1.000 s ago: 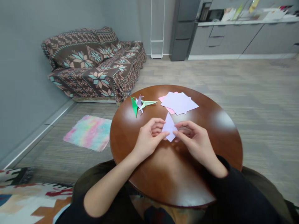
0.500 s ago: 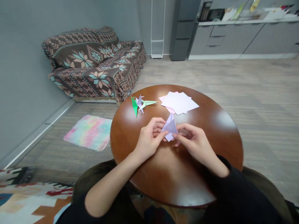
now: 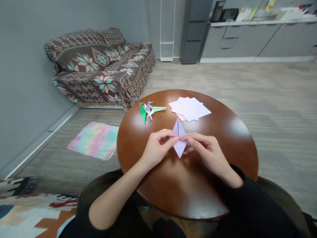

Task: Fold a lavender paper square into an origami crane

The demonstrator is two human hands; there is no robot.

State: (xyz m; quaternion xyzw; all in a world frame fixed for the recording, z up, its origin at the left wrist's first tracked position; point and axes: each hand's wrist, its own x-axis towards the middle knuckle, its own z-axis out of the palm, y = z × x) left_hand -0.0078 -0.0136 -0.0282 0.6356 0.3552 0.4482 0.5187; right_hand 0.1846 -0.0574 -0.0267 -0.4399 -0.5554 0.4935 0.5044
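Head view: both hands pinch a folded lilac paper piece (image 3: 179, 138) above the middle of the round wooden tabletop (image 3: 223, 132). Left hand (image 3: 156, 150) grips its left side with thumb and fingertips, right hand (image 3: 206, 152) grips the right side; points of the kite-shaped fold stick out above and below the fingers. Stack of lilac and pink sheets (image 3: 190, 109) lies toward the far edge. Three folded cranes (image 3: 148, 110) sit near the far-left edge, well apart from the hands.
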